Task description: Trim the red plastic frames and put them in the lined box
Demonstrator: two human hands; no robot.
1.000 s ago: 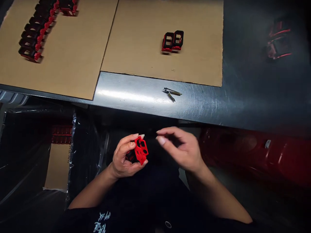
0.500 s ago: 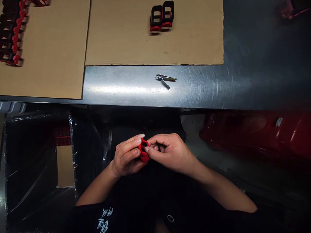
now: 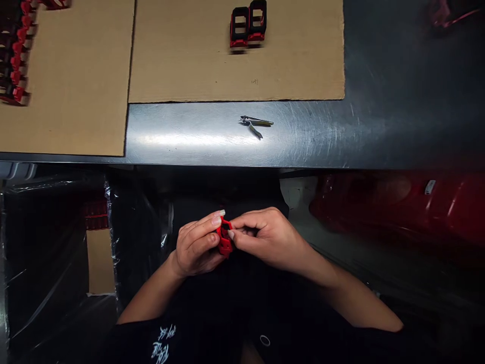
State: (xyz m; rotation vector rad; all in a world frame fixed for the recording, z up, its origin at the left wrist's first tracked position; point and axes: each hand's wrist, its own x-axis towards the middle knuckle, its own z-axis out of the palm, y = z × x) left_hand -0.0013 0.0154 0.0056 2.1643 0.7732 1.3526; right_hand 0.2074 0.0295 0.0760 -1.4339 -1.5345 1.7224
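A small red plastic part [image 3: 225,239] with cut-out openings is held between both hands, below the front edge of the steel table [image 3: 322,136]. My left hand [image 3: 197,245] wraps round its left side, thumb and fingers closed on it. From the right, my right hand [image 3: 265,236] pinches the same part with curled fingers. Most of the part is hidden by the fingers.
Two cardboard sheets [image 3: 189,55] lie on the table. A pair of black-and-red parts [image 3: 248,24] stands on the right sheet, and a row of several similar parts [image 3: 15,55] runs along the far left. A small metal clipper tool [image 3: 254,123] lies on bare steel. Black plastic-lined bin [image 3: 49,242] at lower left, red container [image 3: 397,207] at right.
My right hand, open and apart a second ago, has closed in on the red part and now pinches it. The view has shifted slightly down.
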